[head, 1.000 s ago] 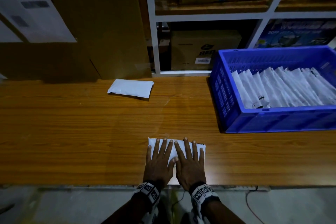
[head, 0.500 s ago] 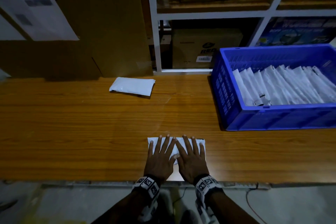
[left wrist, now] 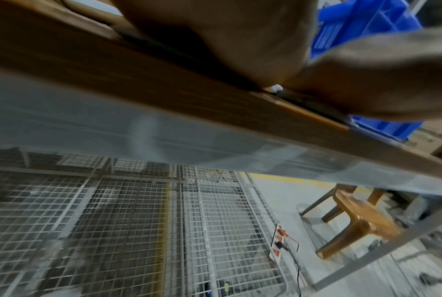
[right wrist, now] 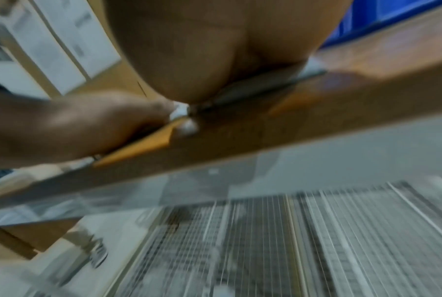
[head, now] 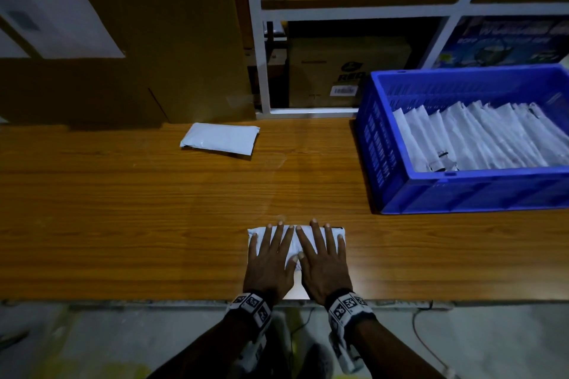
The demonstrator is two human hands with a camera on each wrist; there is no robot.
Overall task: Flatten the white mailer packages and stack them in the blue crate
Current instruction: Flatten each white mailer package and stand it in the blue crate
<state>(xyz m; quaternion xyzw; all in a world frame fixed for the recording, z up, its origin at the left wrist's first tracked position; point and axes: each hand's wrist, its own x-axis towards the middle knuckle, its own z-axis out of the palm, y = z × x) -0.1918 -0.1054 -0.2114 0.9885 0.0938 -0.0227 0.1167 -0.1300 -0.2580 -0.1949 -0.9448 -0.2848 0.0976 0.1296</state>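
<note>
A white mailer [head: 295, 248] lies at the near edge of the wooden table [head: 154, 209]. Both palms press flat on it, fingers straight and spread: my left hand [head: 269, 258] on its left half, my right hand [head: 323, 258] on its right half. Most of the mailer is hidden under them. A second white mailer [head: 220, 138] lies puffy and untouched at the back of the table. The blue crate [head: 381, 144] stands at the right with several white mailers [head: 480, 138] leaning in a row inside. The wrist views show only palm heels [left wrist: 214, 40] [right wrist: 202, 50] at the table edge.
Large cardboard boxes [head: 138, 40] stand behind the table at the left. A white shelf frame [head: 258, 40] with more boxes rises at the back. Below the table edge are wire mesh panels [left wrist: 138, 231], a power strip [left wrist: 278, 247] and a brown plastic stool [left wrist: 354, 217].
Both hands have slid slightly forward over the mailer while staying flat on it. The camera view has shifted a little; the other mailer and the crate have not moved.
</note>
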